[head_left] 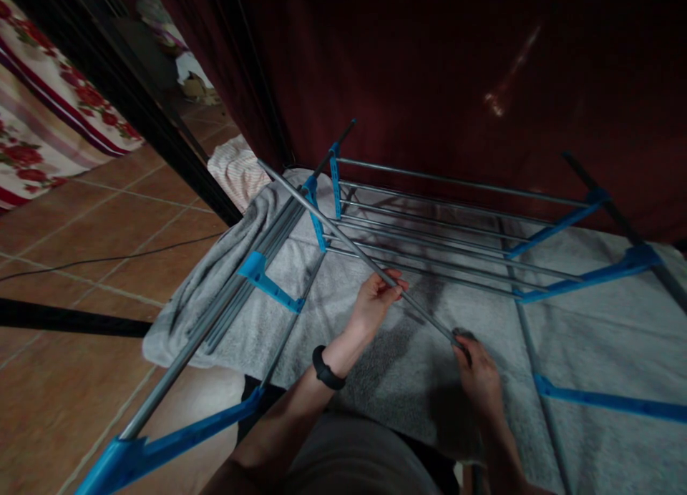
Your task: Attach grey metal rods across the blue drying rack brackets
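A long grey metal rod [343, 237] slants from the upper left down to the right in front of me. My left hand [376, 298], with a black band at its wrist, pinches the rod past its middle. At the rod's lower right end my right hand [477, 370] has its fingers closed round the tip, which is partly hidden. Behind the rod stands a partly assembled drying rack, with grey bars [461, 184] running across between blue plastic brackets [316, 212]. The rod's far end passes over the rack's left side.
A grey towel [397, 359] lies under the rack. Several loose grey rods [236, 312] rest on its left side. More blue brackets [612, 400] jut out at right, and one [198, 434] at lower left. A dark red curtain [429, 73] hangs behind; a cable [118, 257] crosses the tiled floor.
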Action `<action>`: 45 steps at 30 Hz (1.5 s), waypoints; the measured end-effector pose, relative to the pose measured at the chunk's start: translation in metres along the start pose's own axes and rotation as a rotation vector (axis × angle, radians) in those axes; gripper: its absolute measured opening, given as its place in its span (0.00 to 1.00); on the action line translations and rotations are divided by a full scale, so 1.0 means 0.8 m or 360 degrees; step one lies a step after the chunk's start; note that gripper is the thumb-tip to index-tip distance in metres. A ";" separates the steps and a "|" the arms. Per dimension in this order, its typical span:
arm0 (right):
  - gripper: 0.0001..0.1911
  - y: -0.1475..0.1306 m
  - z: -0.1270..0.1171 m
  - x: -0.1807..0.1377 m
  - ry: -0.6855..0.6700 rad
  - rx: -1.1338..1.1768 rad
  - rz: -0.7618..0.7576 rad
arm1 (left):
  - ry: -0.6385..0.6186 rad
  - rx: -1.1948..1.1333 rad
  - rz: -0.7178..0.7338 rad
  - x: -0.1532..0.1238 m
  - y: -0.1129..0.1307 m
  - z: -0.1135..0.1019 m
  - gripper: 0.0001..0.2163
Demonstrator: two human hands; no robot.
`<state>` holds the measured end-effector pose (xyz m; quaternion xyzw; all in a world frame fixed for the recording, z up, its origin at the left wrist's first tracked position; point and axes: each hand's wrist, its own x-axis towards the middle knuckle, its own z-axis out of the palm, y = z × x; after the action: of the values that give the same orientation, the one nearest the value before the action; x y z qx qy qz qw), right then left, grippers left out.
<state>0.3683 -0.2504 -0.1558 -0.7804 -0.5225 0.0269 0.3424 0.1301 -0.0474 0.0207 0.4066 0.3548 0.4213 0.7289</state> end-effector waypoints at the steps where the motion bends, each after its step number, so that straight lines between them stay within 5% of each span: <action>1: 0.29 -0.002 0.000 0.000 -0.0011 -0.0005 0.0006 | 0.0004 0.0002 0.0002 0.000 -0.001 0.000 0.14; 28: 0.35 -0.004 -0.006 0.008 -0.0036 0.0048 0.0104 | 0.0052 0.0071 0.0029 0.009 -0.013 -0.004 0.20; 45: 0.29 -0.081 0.023 0.011 -0.0253 0.0336 0.0074 | -0.0170 0.0184 0.0120 -0.028 -0.041 0.021 0.16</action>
<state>0.3131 -0.2196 -0.1310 -0.7473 -0.5240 0.1516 0.3794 0.1466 -0.0830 0.0027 0.4828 0.3236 0.4050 0.7058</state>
